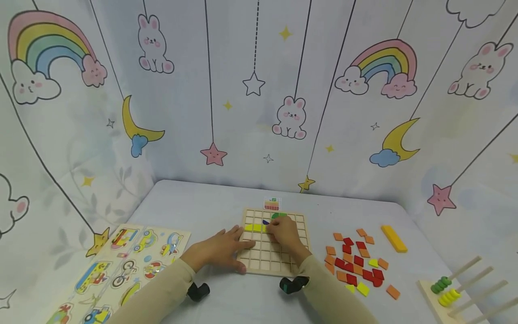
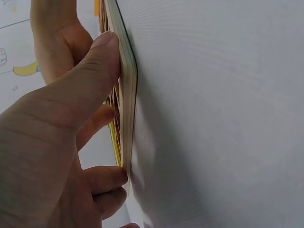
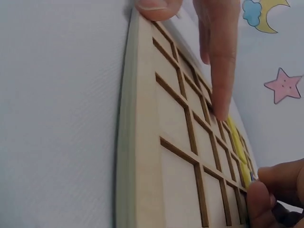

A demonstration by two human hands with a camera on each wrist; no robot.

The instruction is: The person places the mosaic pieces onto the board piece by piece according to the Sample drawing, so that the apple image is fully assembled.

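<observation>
A wooden grid board (image 1: 270, 265) lies on the table under both hands. My left hand (image 1: 218, 248) rests spread over its left side; in the left wrist view the thumb (image 2: 102, 57) presses on the board's edge. My right hand (image 1: 286, 231) is over the upper middle cells. Its thumb and index finger pinch a small dark blue piece (image 1: 265, 222), mostly covered by the fingertips in the right wrist view. Yellow pieces (image 1: 253, 227) fill part of a row just below it. Green pieces (image 1: 279, 215) lie in the row above, partly hidden by the right hand.
A small printed pattern card (image 1: 273, 204) lies behind the board. Red, orange and yellow tiles (image 1: 356, 261) are scattered to the right, near a yellow-orange bar (image 1: 394, 238). A bead counting rack (image 1: 449, 292) stands at far right. A picture puzzle board (image 1: 101, 258) lies at left.
</observation>
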